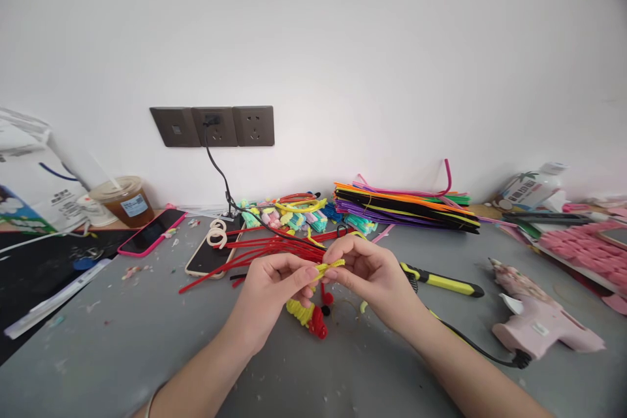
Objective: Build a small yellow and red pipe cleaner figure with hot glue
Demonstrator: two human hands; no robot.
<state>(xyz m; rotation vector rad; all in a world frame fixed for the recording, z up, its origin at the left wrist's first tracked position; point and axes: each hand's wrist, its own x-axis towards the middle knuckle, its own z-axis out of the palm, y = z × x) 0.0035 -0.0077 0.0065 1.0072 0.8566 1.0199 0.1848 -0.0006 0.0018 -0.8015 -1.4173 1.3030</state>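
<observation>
A short yellow pipe cleaner point(329, 268), bent over on itself, is pinched at its two ends above the desk. My left hand point(280, 284) grips one end between thumb and forefinger, and my right hand point(360, 269) pinches the other. Just below them lies a wound yellow and red pipe-cleaner piece point(306, 317), partly covered by my left fingers. Beside it is a small red ball point(328, 298) with a dark bit under it. Behind my hands a spread of red pipe cleaners point(264, 248) reaches leftward.
Right of my hands lie yellow-handled pliers point(443, 282) and a pink glue gun point(543, 320) with its black cord. A bundle of coloured pipe cleaners point(401, 206) rests by the wall. Leftward are two phones, the pink-cased one point(153, 232) farther out, and a drink cup point(125, 201).
</observation>
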